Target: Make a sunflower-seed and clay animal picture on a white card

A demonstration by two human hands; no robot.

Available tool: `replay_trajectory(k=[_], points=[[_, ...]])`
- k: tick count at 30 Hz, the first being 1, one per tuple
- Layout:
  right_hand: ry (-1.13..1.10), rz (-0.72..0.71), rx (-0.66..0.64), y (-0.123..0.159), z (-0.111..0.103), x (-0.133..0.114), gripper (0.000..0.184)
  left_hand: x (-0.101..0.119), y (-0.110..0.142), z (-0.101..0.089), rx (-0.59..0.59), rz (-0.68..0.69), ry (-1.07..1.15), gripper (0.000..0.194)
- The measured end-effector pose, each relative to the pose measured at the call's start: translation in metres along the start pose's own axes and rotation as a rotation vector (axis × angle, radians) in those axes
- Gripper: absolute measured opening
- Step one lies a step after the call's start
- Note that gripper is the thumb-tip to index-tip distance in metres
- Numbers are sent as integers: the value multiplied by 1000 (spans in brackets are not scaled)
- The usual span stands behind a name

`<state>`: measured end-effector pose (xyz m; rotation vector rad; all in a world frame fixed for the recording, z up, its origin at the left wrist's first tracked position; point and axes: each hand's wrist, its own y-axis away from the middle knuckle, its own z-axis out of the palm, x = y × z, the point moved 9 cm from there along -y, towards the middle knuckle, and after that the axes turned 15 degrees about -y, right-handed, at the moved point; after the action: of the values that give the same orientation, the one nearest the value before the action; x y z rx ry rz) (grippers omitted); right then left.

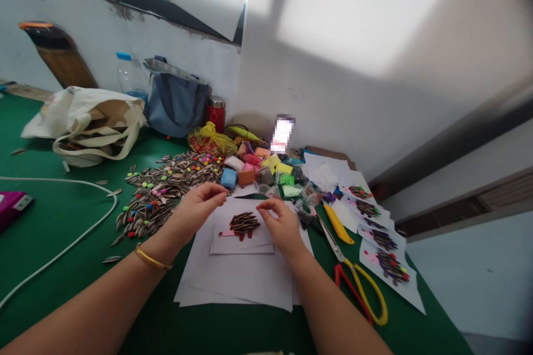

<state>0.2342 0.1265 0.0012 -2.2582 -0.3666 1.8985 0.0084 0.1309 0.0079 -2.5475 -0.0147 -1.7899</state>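
Note:
Between my two hands lies a small white card [225, 241] bearing a hedgehog figure [244, 224] made of striped sunflower seeds, with a pink snout and dark red feet. My left hand [202, 205] hovers left of the card, near the seed pile, its fingertips pinched together. My right hand [283, 227] is over the card's right edge, thumb and forefinger closed in a pinch. Anything between the fingertips of either hand is too small to make out. Under the card are larger white sheets [237, 285].
A pile of sunflower seeds [166, 180] with coloured bits spreads at left. Clay packets [246, 177] lie behind the card. At right are scissors [339, 252], a yellow cutter [338, 224] and several finished hedgehog cards [410, 288]. Bags and a phone [282, 134] stand by the wall.

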Motion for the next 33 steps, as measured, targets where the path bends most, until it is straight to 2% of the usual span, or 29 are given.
replay_trajectory(k=[5, 9, 15, 20, 28, 33], points=[[78, -91, -77, 3, 19, -6, 13, 4, 3, 22, -152, 205, -728, 17], [175, -111, -114, 1, 32, -10, 13, 5, 10, 34, -179, 282, -1004, 22], [255, -160, -145, -2, 43, -21, 14, 3, 14, 40, -177, 253, -1060, 22], [262, -110, -139, -2, 43, -18, 14, 4, 15, 42, -161, 259, -1077, 22], [393, -52, -261, -9, 53, -21, 14, 6, 19, 45, -164, 260, -1120, 21], [397, -80, -220, -11, 56, -20, 11, 7, 19, 46, -167, 258, -1133, 20]])
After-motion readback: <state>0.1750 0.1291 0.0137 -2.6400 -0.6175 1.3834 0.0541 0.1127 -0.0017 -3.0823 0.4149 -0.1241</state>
